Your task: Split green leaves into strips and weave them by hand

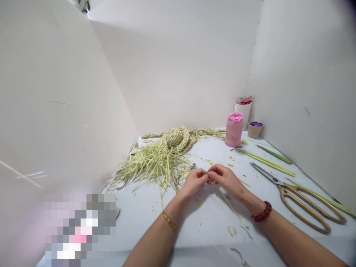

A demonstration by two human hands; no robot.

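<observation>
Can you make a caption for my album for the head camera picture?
Two hands, left and right, pinch a pale strip beside big scissors and a heap of straw.

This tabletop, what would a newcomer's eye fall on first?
Probably the large gold-handled scissors lying on the right. Next, the tangled heap of pale green strips left of the hands, and the pink container at the back right.

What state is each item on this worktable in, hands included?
Left hand: fingers pinched
Right hand: fingers pinched
Straw strip: held at one end
Scissors: flat, blades nearly together
Pink container: upright, lid on
White cup: upright, red contents
Small cup: upright, purple contents
Straw pile: loose
</observation>
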